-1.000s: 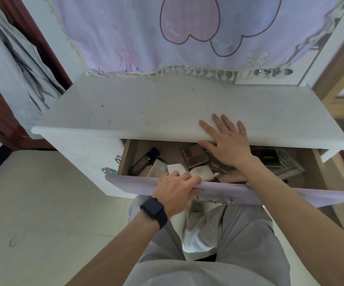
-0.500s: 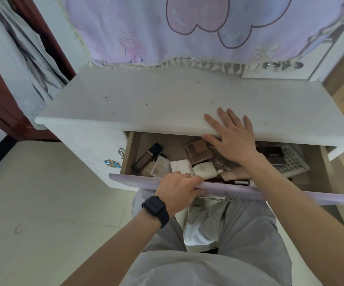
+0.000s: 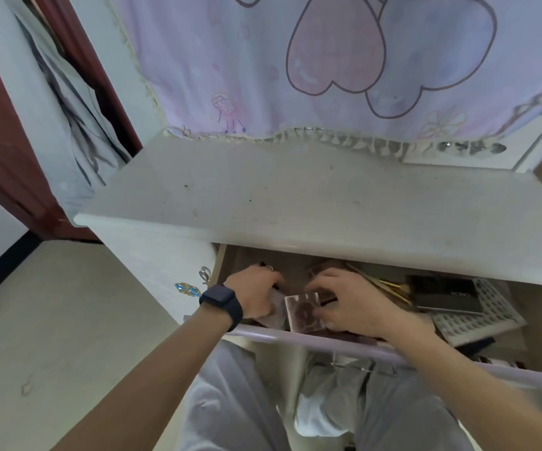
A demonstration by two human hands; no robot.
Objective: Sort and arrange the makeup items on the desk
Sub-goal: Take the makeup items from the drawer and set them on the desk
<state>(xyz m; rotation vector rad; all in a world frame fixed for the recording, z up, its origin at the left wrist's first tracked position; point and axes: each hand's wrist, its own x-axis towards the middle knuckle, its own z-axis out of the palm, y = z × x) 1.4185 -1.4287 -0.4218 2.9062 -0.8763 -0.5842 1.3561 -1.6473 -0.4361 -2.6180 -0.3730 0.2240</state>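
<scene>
right fingers curled round the right edge of the eyeshadow palette, so that's a hold, and the right hand is plainly the nearer one. left fingers bent down into the drawer's left front corner over something pale; gripping or just pressing, i can't tell. the palette sits right between the right hand and the left hand, just inside the drawer front, brown pans facing up at us. it looks close to square, the slightly longer side running front to back, far edge pointing at the back of the drawer. the way out, i'd say, is up and over onto the worktop, which overhangs the drawer. further right, gold-handled brushes, a black box and a white perforated tray, well apart from both hands
</scene>
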